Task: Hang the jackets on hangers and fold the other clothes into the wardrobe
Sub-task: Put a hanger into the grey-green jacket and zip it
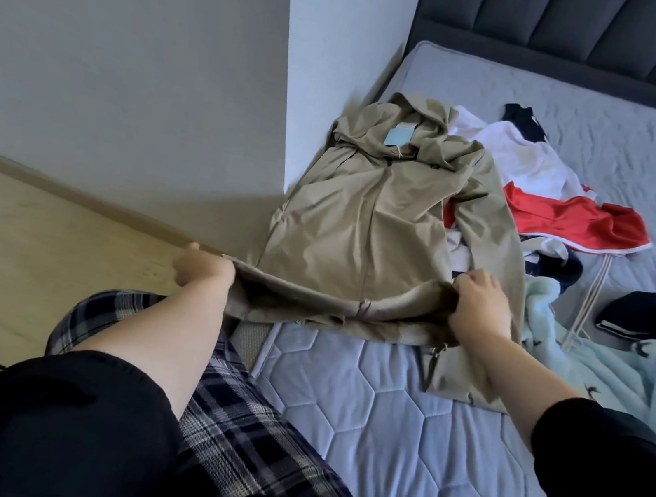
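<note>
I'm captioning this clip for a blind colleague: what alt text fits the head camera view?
A person's left hand and right hand grip the two bottom corners of a beige hooded jacket laid out on a quilted grey mattress. To its right lie a heap of red, white and navy clothes and a pale blue fleece.

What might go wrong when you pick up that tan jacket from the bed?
1. One sleeve of the tan jacket lies over the red and white garment. The left hand and right hand both grip the hem, so lifting from there may drag that pile along.
2. The left hand holds its corner past the mattress edge, above the floor. A slip could drop the hem onto it.
</note>
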